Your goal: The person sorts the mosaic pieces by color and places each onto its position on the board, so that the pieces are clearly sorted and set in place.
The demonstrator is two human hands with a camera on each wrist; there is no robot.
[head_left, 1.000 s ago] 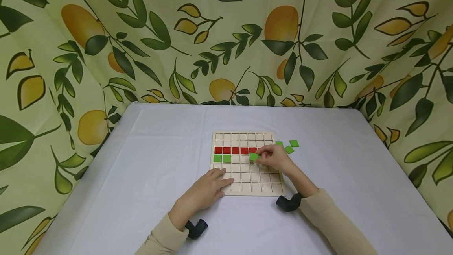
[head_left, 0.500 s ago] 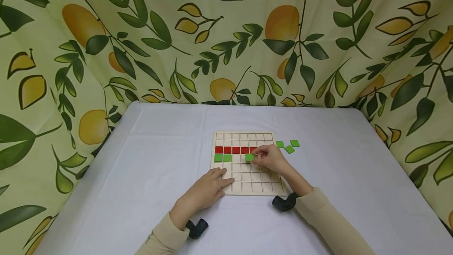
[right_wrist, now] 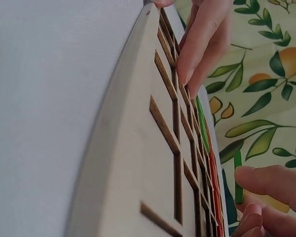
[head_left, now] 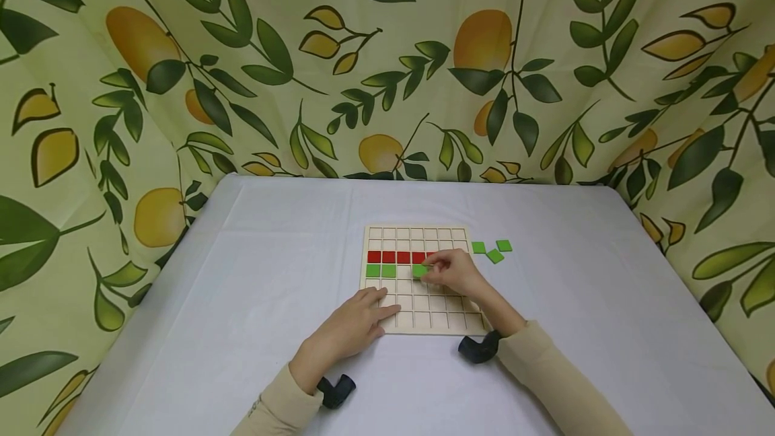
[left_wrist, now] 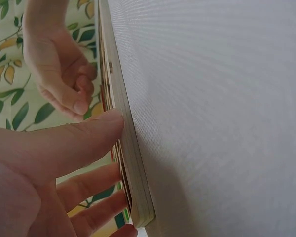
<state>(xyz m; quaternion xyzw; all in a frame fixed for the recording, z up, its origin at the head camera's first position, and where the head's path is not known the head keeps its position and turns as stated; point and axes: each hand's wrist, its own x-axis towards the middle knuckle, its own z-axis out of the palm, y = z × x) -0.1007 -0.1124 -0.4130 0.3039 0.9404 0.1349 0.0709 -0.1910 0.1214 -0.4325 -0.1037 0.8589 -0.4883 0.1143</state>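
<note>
A pale wooden grid board [head_left: 436,320] lies on the table, its square cells divided by thin ridges. Red square tiles [head_left: 389,257] fill much of one row, partly hidden by the right hand. Directly below them, two green tiles [head_left: 381,271] sit at the row's left end. My right hand [head_left: 454,270] pinches another green tile [right_wrist: 238,177] between thumb and fingertips, just above the board in that same row. My left hand [head_left: 351,321] rests with spread, straight fingers on the board's lower left corner; in the left wrist view its thumb [left_wrist: 96,132] lies at the board's edge.
Three loose green tiles [head_left: 495,256] lie on the white cloth [head_left: 290,234] beyond the board's upper right corner. Black wrist-worn devices [head_left: 338,391] sit under both forearms. A curtain [head_left: 387,73] printed with leaves and fruit hangs behind the table.
My right hand has moved left and slightly down across the board, carrying the pinched green tile toward the two seated green ones. The left hand has stayed where it was.
</note>
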